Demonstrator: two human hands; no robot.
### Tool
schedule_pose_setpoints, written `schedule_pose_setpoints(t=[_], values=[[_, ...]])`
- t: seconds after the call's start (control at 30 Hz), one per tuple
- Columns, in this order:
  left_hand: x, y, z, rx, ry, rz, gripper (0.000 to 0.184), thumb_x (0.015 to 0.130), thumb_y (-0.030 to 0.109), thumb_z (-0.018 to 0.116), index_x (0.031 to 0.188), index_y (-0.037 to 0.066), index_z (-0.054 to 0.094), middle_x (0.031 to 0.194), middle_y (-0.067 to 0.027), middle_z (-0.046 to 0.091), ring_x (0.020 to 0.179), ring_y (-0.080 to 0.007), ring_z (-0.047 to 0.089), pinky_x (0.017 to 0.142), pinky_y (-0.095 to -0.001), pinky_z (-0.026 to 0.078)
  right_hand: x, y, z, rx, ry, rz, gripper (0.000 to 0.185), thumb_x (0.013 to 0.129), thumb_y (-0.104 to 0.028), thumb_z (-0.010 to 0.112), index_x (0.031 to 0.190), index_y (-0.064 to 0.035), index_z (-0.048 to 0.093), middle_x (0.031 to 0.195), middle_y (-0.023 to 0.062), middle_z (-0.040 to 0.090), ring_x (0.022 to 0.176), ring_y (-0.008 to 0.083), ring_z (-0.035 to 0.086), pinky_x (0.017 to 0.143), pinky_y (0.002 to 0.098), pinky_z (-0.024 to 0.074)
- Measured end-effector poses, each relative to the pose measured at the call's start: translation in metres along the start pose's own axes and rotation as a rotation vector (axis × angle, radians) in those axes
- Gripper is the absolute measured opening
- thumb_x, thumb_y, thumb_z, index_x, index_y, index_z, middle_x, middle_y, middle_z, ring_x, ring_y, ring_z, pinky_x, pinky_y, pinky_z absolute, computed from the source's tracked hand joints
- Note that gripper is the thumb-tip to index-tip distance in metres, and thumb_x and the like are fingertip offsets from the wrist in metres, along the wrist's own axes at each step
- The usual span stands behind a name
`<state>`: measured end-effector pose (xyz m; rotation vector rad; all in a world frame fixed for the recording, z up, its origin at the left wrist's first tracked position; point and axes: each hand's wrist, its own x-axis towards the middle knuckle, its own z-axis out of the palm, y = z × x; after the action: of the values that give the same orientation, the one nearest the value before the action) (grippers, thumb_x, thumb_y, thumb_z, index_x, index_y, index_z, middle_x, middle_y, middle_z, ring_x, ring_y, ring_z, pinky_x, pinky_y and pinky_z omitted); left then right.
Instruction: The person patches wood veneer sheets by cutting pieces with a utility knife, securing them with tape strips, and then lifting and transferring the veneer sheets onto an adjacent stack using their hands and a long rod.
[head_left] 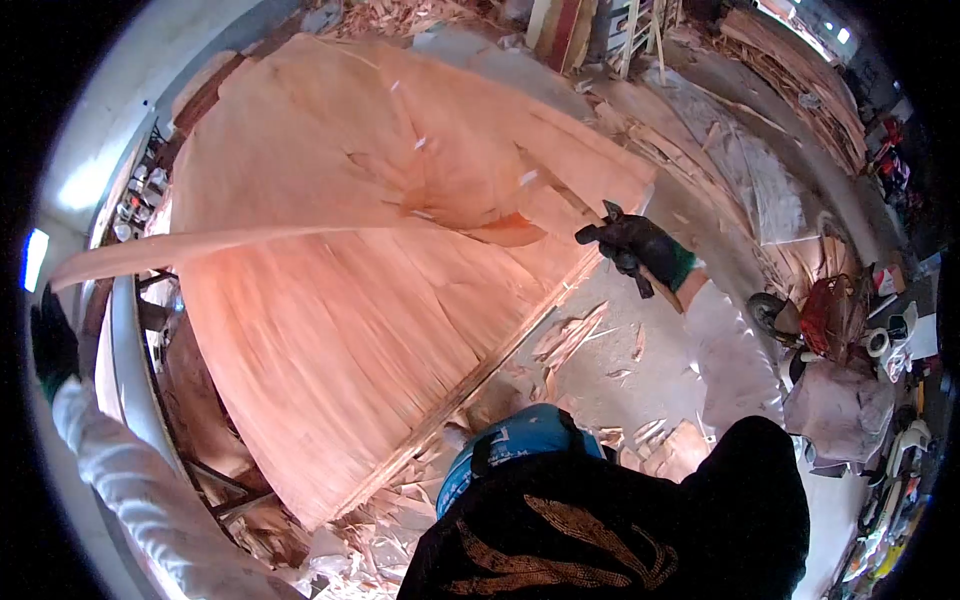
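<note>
A broad stack of reddish-orange wood veneer sheets (340, 350) lies before me, with splits and small white tape pieces on the top sheet. At the far left, my left hand (52, 340) in a dark glove is closed at the end of a long veneer strip (220, 241). That strip is lifted and runs across the stack to a curled, torn part near the middle. My right hand (640, 248), also gloved, is wrapped around a thin wooden stick (568, 192), its far end over the stack's right side. The left fingers are partly lost in the dark image edge.
Veneer scraps (570, 340) litter the floor beside the stack. More veneer sheets (795, 75) are piled at the upper right. A blue bag (515, 440) sits at my waist. Assorted gear (840, 320) lines the right side, and a white wall (110, 130) stands on the left.
</note>
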<state>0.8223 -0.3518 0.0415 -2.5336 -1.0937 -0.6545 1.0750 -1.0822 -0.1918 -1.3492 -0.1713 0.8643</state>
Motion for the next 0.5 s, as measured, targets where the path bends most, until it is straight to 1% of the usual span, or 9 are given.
schedule_pose_setpoints(t=[0.07,0.13,0.2,0.27,0.33,0.4,0.43,0.47,0.5], values=[[-0.032,-0.014,-0.002,-0.245,0.11,-0.01,0.042,0.096,0.024,0.045,0.132,0.003,0.037,0.131,-0.0067,0.042,0.12,-0.0251,0.036,0.1,-0.0383,0.028,-0.001,0.003,0.003,0.003,0.044,-0.086,0.037,0.092,-0.032,0.056,0.106,0.0016,0.063,0.07,-0.0008,0.058,0.045,0.0025,0.043,0.04,0.014,0.0337],[-0.081,-0.035,0.004,-0.455,0.199,-0.057,0.04,0.095,0.024,0.047,0.129,0.003,0.04,0.125,-0.0071,0.045,0.115,-0.0257,0.04,0.096,-0.0388,0.031,-0.007,0.007,0.011,-0.072,0.053,-0.082,0.036,0.092,-0.031,0.057,0.107,0.0017,0.063,0.072,0.0,0.061,0.048,0.0029,0.045,0.041,0.0152,0.0338],[-0.146,-0.054,0.027,-0.623,0.222,-0.159,0.038,0.095,0.025,0.048,0.125,0.003,0.043,0.12,-0.0074,0.049,0.11,-0.0263,0.044,0.092,-0.0393,0.035,-0.002,0.034,0.024,-0.102,0.154,-0.143,0.037,0.092,-0.029,0.057,0.112,0.0029,0.06,0.084,0.0071,0.066,0.052,0.0046,0.051,0.044,0.0169,0.0386],[-0.219,-0.065,0.064,-0.775,0.206,-0.292,0.037,0.094,0.026,0.05,0.122,0.003,0.046,0.115,-0.0077,0.053,0.104,-0.027,0.048,0.088,-0.0398,0.039,0.008,0.065,0.033,0.049,0.108,-0.038,0.041,0.093,-0.028,0.056,0.12,0.0025,0.053,0.101,0.0142,0.066,0.053,0.0058,0.054,0.044,0.0175,0.0413],[-0.292,-0.065,0.104,-0.912,0.131,-0.458,0.035,0.094,0.027,0.052,0.119,0.003,0.049,0.11,-0.008,0.057,0.099,-0.0276,0.052,0.084,-0.0402,0.042,0.018,0.091,0.05,0.144,0.066,0.026,0.046,0.096,-0.03,0.05,0.129,0.0023,0.046,0.114,0.0182,0.064,0.047,0.0056,0.051,0.043,0.0171,0.0418],[-0.368,-0.062,0.146,-1.027,0.021,-0.637,0.034,0.093,0.028,0.054,0.115,0.003,0.052,0.105,-0.0083,0.06,0.094,-0.0282,0.055,0.079,-0.0407,0.046,0.032,0.116,0.061,0.334,-0.051,0.021,0.051,0.097,-0.036,0.048,0.132,0.0006,0.044,0.123,0.0205,0.058,0.049,0.0056,0.052,0.044,0.0176,0.0444],[-0.4,-0.061,0.166,-1.038,-0.04,-0.697,0.033,0.093,0.028,0.055,0.114,0.003,0.054,0.102,-0.0085,0.062,0.092,-0.0285,0.057,0.077,-0.0409,0.048,0.034,0.121,0.066,0.414,-0.152,-0.007,0.053,0.097,-0.04,0.047,0.132,-0.0006,0.044,0.129,0.0199,0.054,0.05,0.0056,0.051,0.044,0.0183,0.0435],[-0.427,-0.058,0.185,-0.984,-0.105,-0.709,0.033,0.092,0.029,0.056,0.112,0.003,0.055,0.1,-0.0087,0.064,0.089,-0.0288,0.059,0.075,-0.0412,0.05,0.042,0.125,0.076,0.445,-0.123,-0.002,0.056,0.096,-0.041,0.049,0.134,-0.0006,0.043,0.129,0.0189,0.055,0.048,0.0059,0.049,0.045,0.0195,0.0426],[-0.452,-0.059,0.201,-0.746,-0.19,-0.573,0.032,0.092,0.029,0.057,0.11,0.003,0.057,0.097,-0.0088,0.066,0.086,-0.0292,0.061,0.073,-0.0414,0.051,0.05,0.129,0.085,0.443,-0.097,-0.017,0.054,0.095,-0.038,0.05,0.134,-0.0007,0.042,0.127,0.0189,0.057,0.047,0.006,0.048,0.045,0.0197,0.0421]])
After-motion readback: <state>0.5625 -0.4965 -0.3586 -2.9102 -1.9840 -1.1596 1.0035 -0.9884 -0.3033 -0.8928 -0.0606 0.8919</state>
